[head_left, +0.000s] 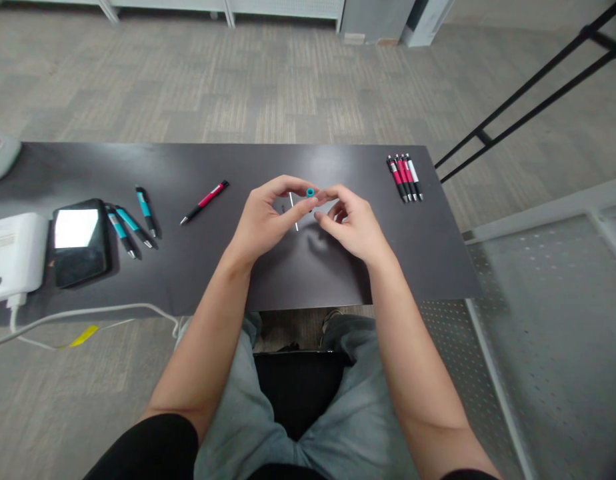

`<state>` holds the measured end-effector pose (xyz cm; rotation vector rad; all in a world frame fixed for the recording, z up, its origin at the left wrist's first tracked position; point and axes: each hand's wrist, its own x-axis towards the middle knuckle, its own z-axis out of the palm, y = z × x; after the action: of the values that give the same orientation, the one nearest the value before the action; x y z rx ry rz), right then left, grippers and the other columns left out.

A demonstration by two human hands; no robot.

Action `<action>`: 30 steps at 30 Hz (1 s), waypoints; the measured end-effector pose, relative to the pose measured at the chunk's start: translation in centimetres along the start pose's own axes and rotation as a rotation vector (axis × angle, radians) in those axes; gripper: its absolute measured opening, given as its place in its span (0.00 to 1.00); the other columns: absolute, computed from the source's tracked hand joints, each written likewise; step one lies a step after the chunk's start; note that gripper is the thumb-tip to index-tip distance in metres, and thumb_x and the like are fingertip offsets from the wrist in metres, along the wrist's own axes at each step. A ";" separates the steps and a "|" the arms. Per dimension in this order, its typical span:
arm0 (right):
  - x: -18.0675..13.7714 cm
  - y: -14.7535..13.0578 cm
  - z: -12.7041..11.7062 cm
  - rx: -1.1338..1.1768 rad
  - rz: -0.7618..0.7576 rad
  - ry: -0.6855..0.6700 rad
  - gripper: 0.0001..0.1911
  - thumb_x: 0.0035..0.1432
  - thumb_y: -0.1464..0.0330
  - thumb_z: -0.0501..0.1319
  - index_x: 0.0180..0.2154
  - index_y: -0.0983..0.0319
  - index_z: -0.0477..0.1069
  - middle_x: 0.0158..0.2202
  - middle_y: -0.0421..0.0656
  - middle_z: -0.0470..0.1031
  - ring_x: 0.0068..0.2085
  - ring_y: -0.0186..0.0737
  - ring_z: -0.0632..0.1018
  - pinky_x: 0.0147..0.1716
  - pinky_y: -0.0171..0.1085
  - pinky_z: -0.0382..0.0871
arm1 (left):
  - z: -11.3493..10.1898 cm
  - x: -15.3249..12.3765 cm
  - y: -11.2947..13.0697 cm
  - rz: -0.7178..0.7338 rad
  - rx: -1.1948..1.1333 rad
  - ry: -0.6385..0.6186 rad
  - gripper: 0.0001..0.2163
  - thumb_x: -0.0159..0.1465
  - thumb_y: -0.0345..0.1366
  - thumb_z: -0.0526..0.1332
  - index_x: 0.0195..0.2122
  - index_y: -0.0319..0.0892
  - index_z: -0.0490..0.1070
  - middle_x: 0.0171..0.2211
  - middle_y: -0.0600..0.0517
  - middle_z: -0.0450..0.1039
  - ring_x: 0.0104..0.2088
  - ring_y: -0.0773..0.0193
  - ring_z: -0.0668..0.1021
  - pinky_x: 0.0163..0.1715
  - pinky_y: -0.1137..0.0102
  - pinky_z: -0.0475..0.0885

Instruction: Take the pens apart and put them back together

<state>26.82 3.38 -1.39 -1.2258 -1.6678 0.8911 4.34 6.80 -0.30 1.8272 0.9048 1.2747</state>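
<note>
- Centrally over the table, the teal pen piece sits pinched by fingertips of the left hand.
- At 3 o'clock the right hand, curled, touches it; whether it grips is unclear.
- A light, steady pinch seems wise, with the white refill close at 7 o'clock.

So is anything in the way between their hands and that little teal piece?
Nothing visible. The teal piece sits right at the fingertips of the left hand and the right hand, held up over the dark table. A thin white rod shows beside the left fingers, not between them and the piece.
</note>
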 end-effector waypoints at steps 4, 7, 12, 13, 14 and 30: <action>0.2 -0.7 0.7 -0.209 0.054 0.060 0.04 0.74 0.65 0.71 0.48 0.55 0.79 0.51 0.44 0.88 0.37 0.42 0.79 0.45 0.44 0.77 | -1.3 0.1 0.1 0.008 0.005 0.044 0.26 0.72 0.68 0.80 0.49 0.48 0.92 0.47 0.47 0.93 0.45 0.55 0.90 0.54 0.60 0.85; 0.3 -1.9 2.1 -0.399 0.147 0.045 0.04 0.78 0.64 0.70 0.48 0.55 0.79 0.53 0.46 0.88 0.43 0.46 0.83 0.48 0.44 0.75 | -2.5 0.1 -0.6 0.010 0.019 0.118 0.26 0.75 0.68 0.78 0.53 0.49 0.92 0.47 0.47 0.92 0.45 0.56 0.89 0.51 0.63 0.86; 1.0 -4.6 4.4 -0.713 0.263 -0.103 0.11 0.84 0.59 0.68 0.57 0.58 0.84 0.62 0.54 0.88 0.56 0.58 0.88 0.48 0.47 0.77 | -4.9 -0.3 -1.4 0.018 0.137 0.144 0.23 0.80 0.63 0.75 0.59 0.49 0.91 0.44 0.49 0.89 0.42 0.58 0.87 0.49 0.65 0.83; 1.2 -5.0 4.6 -0.769 0.279 -0.140 0.12 0.85 0.60 0.68 0.57 0.58 0.85 0.63 0.56 0.88 0.56 0.60 0.89 0.49 0.47 0.78 | -5.3 -0.4 -1.5 0.018 0.178 0.133 0.23 0.81 0.62 0.74 0.59 0.49 0.91 0.45 0.49 0.89 0.43 0.58 0.87 0.49 0.65 0.83; 1.4 -5.4 4.6 -0.818 0.295 -0.171 0.12 0.85 0.61 0.67 0.57 0.59 0.86 0.64 0.57 0.88 0.55 0.61 0.90 0.49 0.48 0.79 | -5.7 -0.5 -1.5 0.016 0.219 0.118 0.22 0.82 0.60 0.72 0.60 0.48 0.91 0.45 0.48 0.89 0.43 0.58 0.87 0.50 0.65 0.83; 3.6 -4.6 -0.7 -0.780 0.470 -0.226 0.03 0.62 0.65 0.74 0.34 0.54 0.84 0.37 0.48 0.89 0.42 0.56 0.89 0.46 0.47 0.77 | -7.7 -1.9 -1.6 -0.133 0.302 -0.124 0.12 0.78 0.41 0.71 0.57 0.45 0.89 0.50 0.45 0.92 0.47 0.53 0.89 0.53 0.60 0.84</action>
<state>25.32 5.66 3.83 -2.1758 -2.0337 0.6662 -3.72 7.20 -0.55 2.0133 1.1784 0.9714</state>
